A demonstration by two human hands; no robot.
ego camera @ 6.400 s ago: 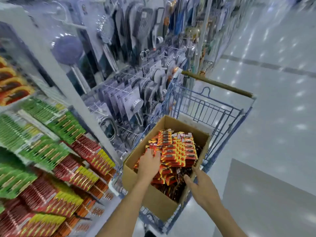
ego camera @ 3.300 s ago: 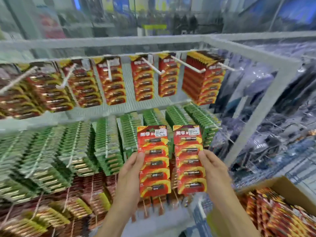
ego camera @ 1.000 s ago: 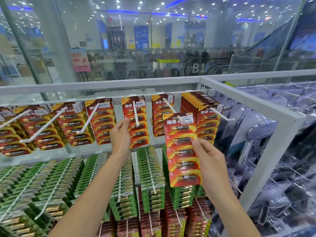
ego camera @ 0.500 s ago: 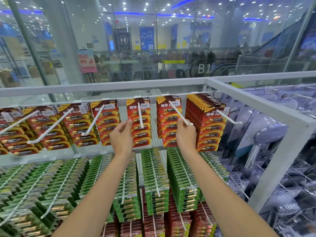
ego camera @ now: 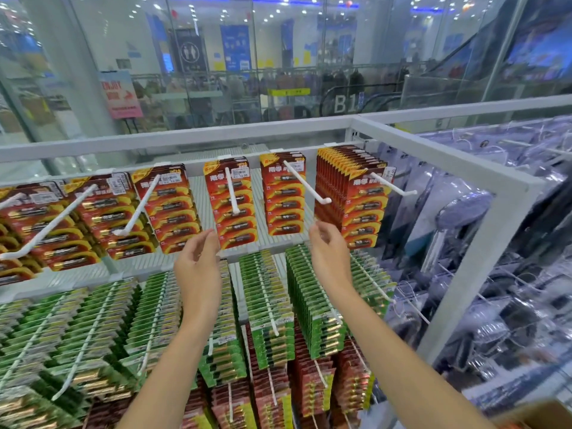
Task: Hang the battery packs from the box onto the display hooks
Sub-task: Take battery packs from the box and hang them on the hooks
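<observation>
Through the head camera I see my left hand (ego camera: 198,270) just below the red battery packs (ego camera: 232,209) of the top row. Its fingers are loose and parted, and it holds nothing. My right hand (ego camera: 329,258) hangs beside it under the next column, fingers lightly curled, and it is empty too. The packs hang flat against the back panel on the white display hooks (ego camera: 230,193), faces outward. Below them run rows of green packs (ego camera: 266,292). The box (ego camera: 538,413) shows only as a cardboard corner at the lower right edge, well apart from both hands. I cannot tell how much is left in it.

With nothing in either hand, I judge the step now is to go back to the box for more. I would take one small, squared stack in each hand, hang-holes lined up and print facing me, so each threads in a single pass. The hook tips bend upward, so I should lift the hole over the tip first, then slide the pack right back. The far-right column (ego camera: 349,196) looks nearly full; the two middle hooks have the most bare rod, so I would load those.
</observation>
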